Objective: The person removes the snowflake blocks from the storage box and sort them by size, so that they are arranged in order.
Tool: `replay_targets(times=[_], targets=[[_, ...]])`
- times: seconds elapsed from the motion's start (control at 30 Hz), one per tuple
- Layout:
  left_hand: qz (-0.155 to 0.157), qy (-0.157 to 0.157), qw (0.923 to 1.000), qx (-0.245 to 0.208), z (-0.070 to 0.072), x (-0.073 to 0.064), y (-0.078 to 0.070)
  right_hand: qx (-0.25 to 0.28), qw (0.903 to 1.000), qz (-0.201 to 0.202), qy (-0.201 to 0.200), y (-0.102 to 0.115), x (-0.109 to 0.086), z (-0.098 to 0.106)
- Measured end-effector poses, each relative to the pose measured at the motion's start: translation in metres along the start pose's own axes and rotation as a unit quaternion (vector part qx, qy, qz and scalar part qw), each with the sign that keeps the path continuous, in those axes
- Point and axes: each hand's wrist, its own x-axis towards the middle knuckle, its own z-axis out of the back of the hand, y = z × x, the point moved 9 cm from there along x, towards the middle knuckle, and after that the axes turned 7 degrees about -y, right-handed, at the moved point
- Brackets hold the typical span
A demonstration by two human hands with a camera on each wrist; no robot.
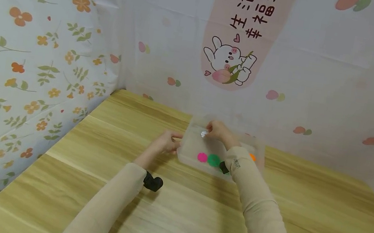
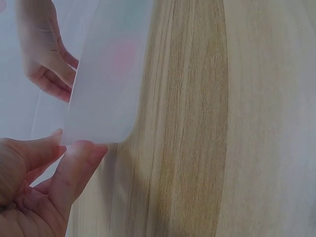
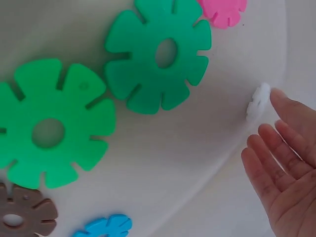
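A translucent white plastic box (image 1: 189, 150) stands on the table near the back wall. My left hand (image 1: 165, 142) grips its left side; in the left wrist view, the thumb and fingers pinch the box corner (image 2: 101, 113). Reaching inside, my right hand (image 1: 219, 131) pinches a small white notched snowflake disc (image 3: 257, 102) near the far left of the box. Lying in the box are a pink disc (image 1: 202, 157), a dark green disc (image 3: 140, 39), a lighter green disc (image 3: 89, 131), a brown disc (image 3: 42, 224), a blue disc (image 3: 106, 227) and an orange piece (image 1: 252, 157), partly behind the right sleeve.
Wood-grain table (image 1: 169, 221) extends around the box. A white printed cloth (image 1: 169, 47) hangs directly behind it, and a flowered cloth (image 1: 30, 78) borders the table at left. Black wrist cameras sit on both sleeves, the left one (image 1: 153, 182) just above the table.
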Motion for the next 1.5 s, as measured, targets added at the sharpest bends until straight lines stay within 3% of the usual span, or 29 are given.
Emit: replay_targets(times=[0.13,0.3,0.5,0.67,0.77,0.93,1.0,1.03,1.1,1.2,1.23,1.27,1.37,1.5], targets=[[-0.001,-0.001,1.0000,0.007,0.001,-0.001,-0.001,-0.033,0.9994,0.008,0.006,-0.036,0.030,-0.028],[0.000,0.008,1.0000,0.004,0.000,-0.003,-0.001,-0.058,0.9980,0.022,0.007,-0.053,0.045,-0.046],[0.000,0.013,0.9999,0.006,0.000,-0.004,0.000,-0.052,0.9984,0.020,0.002,-0.046,0.041,-0.047],[-0.002,0.015,0.9999,0.002,-0.002,-0.004,-0.001,-0.048,0.9987,0.017,0.001,-0.030,0.025,-0.036],[-0.003,0.014,0.9999,0.002,-0.003,-0.002,0.000,-0.040,0.9991,0.014,0.007,-0.035,0.028,-0.039],[-0.007,0.006,0.9999,-0.006,-0.003,0.015,0.010,-0.027,0.9994,0.017,0.015,-0.037,0.031,-0.035],[-0.015,0.003,0.9998,-0.009,-0.003,0.019,0.012,-0.007,0.9997,0.016,0.016,-0.034,0.027,-0.030],[-0.036,0.010,0.9991,-0.022,-0.005,0.029,0.017,0.010,0.9997,0.017,0.017,-0.029,0.021,-0.024],[-0.032,0.011,0.9993,-0.016,-0.007,0.030,0.017,0.046,0.9988,0.007,0.016,-0.037,0.019,-0.024],[-0.033,0.012,0.9993,-0.011,-0.008,0.023,0.011,0.097,0.9949,-0.013,0.024,-0.016,-0.006,-0.006],[-0.020,0.011,0.9997,-0.006,-0.007,0.022,0.012,0.111,0.9934,-0.018,0.024,-0.007,-0.014,0.000],[0.005,0.003,0.9999,0.012,-0.005,0.011,0.006,0.126,0.9916,-0.017,0.024,0.003,-0.022,0.006],[0.007,0.003,0.9999,0.008,-0.005,0.010,0.007,0.159,0.9862,-0.028,0.036,0.041,-0.053,0.031],[-0.037,0.025,0.9984,-0.036,-0.011,0.063,0.044,0.190,0.9797,-0.047,0.047,0.105,-0.102,0.076]])
